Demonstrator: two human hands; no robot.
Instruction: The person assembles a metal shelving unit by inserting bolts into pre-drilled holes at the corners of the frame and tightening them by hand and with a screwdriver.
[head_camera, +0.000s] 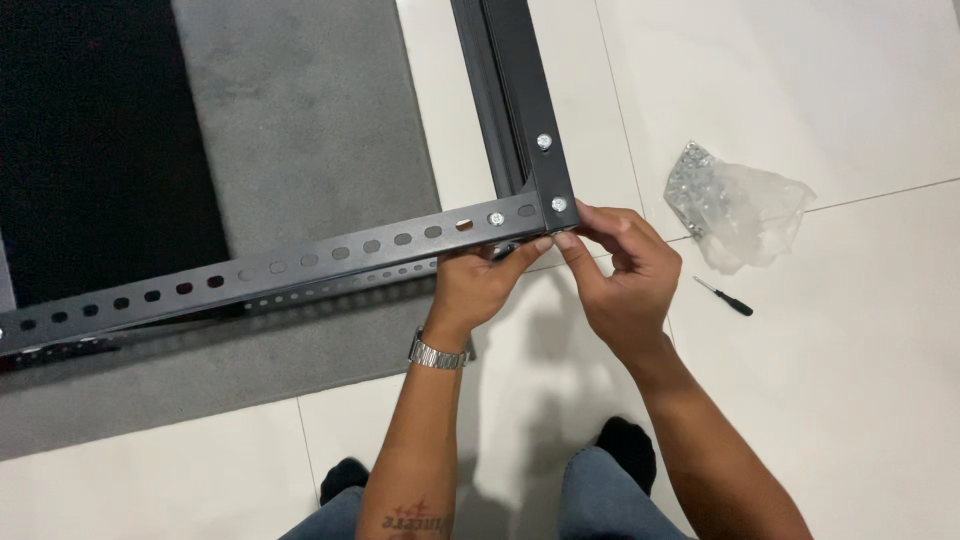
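White floor tiles are carrying everything, with a grey mat lying under part of the work.

Item: black slotted metal frame, two angle bars meeting at a bolted corner, lying flat across mat and tile. Three silver bolt heads are showing at that corner.

Left hand: reaching under the corner from below, fingers curled together against the underside of the bar; what they are pinching cannot be told. A metal wristwatch is sitting on this wrist.

Right hand: just beside the corner, thumb and fingertips drawn together at the bar's lower edge, touching the left thumb.

Right of the corner: clear plastic bag of hardware lying on tile. Below the bag, near it: small black-handled screwdriver.

Below the corner: jeans and dark socks of the person.
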